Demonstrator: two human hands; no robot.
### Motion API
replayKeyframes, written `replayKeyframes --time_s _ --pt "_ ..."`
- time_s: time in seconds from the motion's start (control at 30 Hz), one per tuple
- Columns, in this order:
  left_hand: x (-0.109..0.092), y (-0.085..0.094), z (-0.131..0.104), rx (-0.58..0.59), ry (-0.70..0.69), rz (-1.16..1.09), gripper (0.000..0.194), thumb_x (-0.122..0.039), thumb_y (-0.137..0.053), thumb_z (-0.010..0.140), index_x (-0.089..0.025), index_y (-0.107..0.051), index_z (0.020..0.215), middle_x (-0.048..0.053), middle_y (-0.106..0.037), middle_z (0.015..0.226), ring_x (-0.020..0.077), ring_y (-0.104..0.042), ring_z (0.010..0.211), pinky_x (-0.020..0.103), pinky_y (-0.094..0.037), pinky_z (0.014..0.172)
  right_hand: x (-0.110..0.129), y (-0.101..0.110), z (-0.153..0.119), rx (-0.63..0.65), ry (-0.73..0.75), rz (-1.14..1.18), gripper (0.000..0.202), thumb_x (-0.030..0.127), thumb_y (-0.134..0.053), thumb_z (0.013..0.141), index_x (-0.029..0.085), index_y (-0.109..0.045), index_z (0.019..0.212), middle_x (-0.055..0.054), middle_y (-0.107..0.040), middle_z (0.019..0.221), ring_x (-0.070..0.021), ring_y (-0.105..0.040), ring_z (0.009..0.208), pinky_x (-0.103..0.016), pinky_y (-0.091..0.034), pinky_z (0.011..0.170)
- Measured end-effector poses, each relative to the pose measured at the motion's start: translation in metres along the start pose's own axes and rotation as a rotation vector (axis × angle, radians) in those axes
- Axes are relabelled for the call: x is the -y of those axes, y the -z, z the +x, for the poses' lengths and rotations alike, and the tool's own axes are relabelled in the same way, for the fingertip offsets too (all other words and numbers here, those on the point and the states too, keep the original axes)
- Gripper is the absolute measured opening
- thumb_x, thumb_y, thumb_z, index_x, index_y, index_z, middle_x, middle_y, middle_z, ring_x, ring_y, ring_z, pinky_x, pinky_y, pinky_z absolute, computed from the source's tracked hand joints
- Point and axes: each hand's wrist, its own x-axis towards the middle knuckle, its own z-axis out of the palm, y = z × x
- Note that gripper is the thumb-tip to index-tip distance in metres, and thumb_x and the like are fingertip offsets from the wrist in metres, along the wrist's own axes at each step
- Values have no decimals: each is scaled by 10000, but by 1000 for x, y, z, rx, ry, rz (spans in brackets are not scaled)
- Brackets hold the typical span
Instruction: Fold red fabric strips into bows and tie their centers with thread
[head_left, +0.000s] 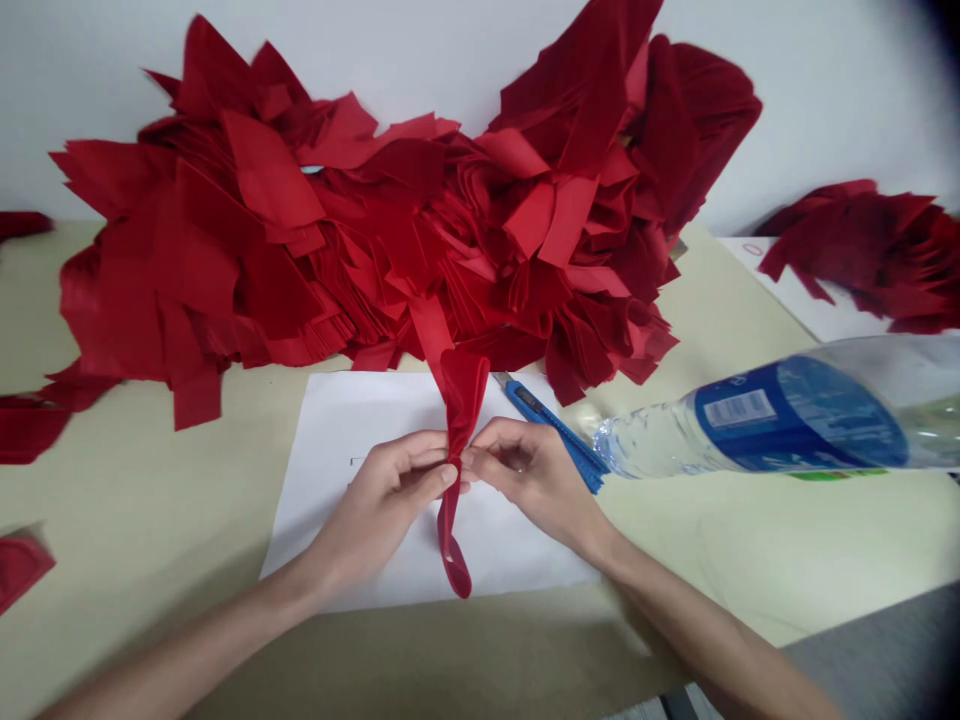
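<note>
The left hand (390,482) is clamping its grip on a red ribbon (454,450), thumb in front and fingers behind, with no gap showing between them except the cloth. Taking that squeezed waist as the centre of the clock, the ribbon is widening into a loop toward twelve o'clock and hanging in a narrower loop toward six, all this over a white sheet of paper (315,560) that is lying on the bench (720,570). The right hand (536,480) is meeting the waist from three o'clock, its grip drawn together, thumb and forefinger tips touching the ribbon's edge; what is lying between those tips is too small to tell. The left forearm is reaching in from eight o'clock, with the wrist nearly straight and the back of the hand turning outward. The right forearm is slanting in from four o'clock, the wrist bending slightly and the fingers curling inward. A blue knife (551,425) is lying just beyond the right hand, between two and three o'clock, and a water bottle (795,410) is lying on its side at three. A big pile of red ribbons (375,230) is spreading from ten o'clock round to one, leaning near the wall (420,50), and a smaller red pile (877,255) is sitting at two, farther out.
</note>
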Motion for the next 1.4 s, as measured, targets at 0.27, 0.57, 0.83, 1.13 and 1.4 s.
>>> replayKeyframes --time_s 0.27,0.57,0.83,1.13,1.4 --pt "7 1 3 -30 78 -106 183 -252 -572 836 -148 -591 687 -27 -581 677 139 -622 747 296 -510 798 2 3 -1 52 -26 -104 109 164 -605 766 130 -625 665 14 -590 607 -72 -474 549 -204 -374 521" --pt "11 5 5 -31 127 -233 188 -280 -588 849 -174 -660 986 38 -674 1000 183 -646 897 359 -485 897 1 6 -3 -28 11 -226 145 192 -586 773 144 -601 636 28 -539 574 -68 -406 518 -214 -325 486" --pt "5 7 5 21 183 -362 66 -207 -618 821 -154 -638 855 14 -628 864 144 -626 802 325 -485 843 5 10 0 14 -13 -135 139 185 -574 771 154 -595 637 18 -564 608 -88 -464 564 -227 -365 532" --pt "5 7 5 -29 159 -262 49 -187 -650 777 -162 -616 752 -29 -558 708 85 -522 683 214 -433 683 3 3 -1 67 -26 30 102 141 -556 764 150 -584 667 34 -560 625 -66 -456 565 -208 -358 531" --pt "6 7 1 -159 109 -22 194 -335 -617 810 -197 -721 899 13 -654 783 157 -561 786 296 -438 785 2 -2 0 37 11 73 115 218 -589 782 162 -595 682 21 -591 634 -84 -517 589 -227 -410 562"
